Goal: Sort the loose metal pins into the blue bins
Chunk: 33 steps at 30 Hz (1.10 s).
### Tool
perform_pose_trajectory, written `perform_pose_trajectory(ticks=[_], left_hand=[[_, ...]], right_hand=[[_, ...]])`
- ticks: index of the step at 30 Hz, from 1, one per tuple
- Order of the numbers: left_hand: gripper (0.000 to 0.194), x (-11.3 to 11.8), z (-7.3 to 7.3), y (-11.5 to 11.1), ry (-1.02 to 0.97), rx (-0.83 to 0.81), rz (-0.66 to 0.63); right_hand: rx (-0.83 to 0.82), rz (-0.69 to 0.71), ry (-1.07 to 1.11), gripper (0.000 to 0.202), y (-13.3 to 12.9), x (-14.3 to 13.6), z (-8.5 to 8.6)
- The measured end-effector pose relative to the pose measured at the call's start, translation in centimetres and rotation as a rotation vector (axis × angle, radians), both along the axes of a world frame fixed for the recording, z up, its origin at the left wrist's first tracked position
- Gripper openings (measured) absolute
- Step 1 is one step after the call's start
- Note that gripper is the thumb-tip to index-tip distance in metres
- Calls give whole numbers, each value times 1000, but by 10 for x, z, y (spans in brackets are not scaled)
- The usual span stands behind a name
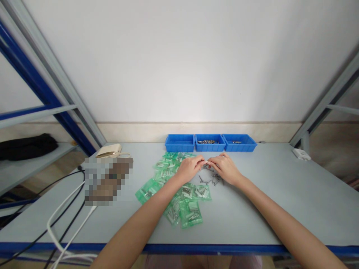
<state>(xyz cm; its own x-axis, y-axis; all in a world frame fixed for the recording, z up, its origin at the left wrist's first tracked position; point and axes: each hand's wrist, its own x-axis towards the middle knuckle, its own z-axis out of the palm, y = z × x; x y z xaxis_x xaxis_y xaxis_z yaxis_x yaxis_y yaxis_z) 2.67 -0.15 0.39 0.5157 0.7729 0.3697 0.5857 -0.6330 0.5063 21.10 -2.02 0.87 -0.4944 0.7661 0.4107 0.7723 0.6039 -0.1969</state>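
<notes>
My left hand (193, 166) and right hand (226, 168) meet, fingers bunched; I can't tell what they pinch. A wrist bump could scatter loose screws (215, 180).

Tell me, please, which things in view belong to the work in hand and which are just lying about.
Seem part of the work:
loose metal fasteners
green packets
three blue trays

Seem to be just lying about:
cream box
white cable
black item on the side shelf
small white device at right

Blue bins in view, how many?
3, side by side at the back of the table: left bin, middle bin and right bin. None looks hidden.
</notes>
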Motion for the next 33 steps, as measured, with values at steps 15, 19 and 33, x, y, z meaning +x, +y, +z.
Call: perform_pose_trajectory(ticks=[15, 19, 33], left_hand=[[32, 1, 1, 0, 29, 10, -10], [41, 1, 1, 0, 35, 25, 18], [34, 1, 1, -1, 7, 16, -1]], right_hand=[[-21, 32, -13, 31, 0, 0, -2], [-9, 39, 8, 28, 0, -1, -3], [-71, 34, 91, 25, 1, 0, -3]])
